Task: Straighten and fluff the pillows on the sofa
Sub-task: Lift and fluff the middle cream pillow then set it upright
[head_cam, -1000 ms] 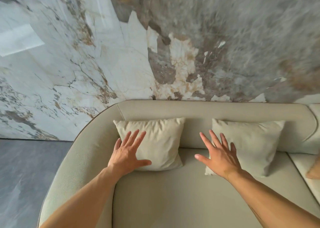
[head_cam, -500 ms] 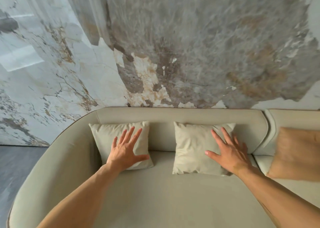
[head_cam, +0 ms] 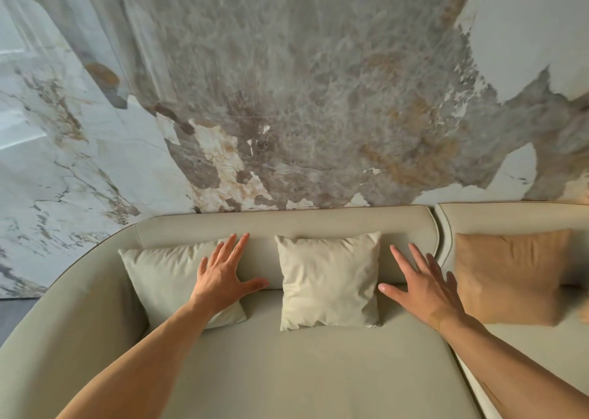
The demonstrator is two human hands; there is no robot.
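Observation:
Three pillows lean against the back of a pale beige sofa (head_cam: 287,371). The left cream pillow (head_cam: 165,278) is partly covered by my left hand (head_cam: 223,278), which is spread open over its right edge. The middle cream pillow (head_cam: 328,281) stands upright between my two hands, untouched. My right hand (head_cam: 420,288) is open with fingers apart, just right of that pillow, in front of the backrest. A tan pillow (head_cam: 510,275) leans on the adjoining sofa section at the right.
A marble-patterned wall (head_cam: 287,100) rises directly behind the backrest (head_cam: 287,224). The sofa's curved left arm (head_cam: 63,307) wraps around the seat. Grey floor (head_cam: 12,310) shows at far left. A seam (head_cam: 443,243) splits the sofa sections.
The view has shifted right along the sofa, bringing the tan pillow fully into sight. Both hands, still spread, have slid right relative to the pillows; my right hand has left the middle pillow.

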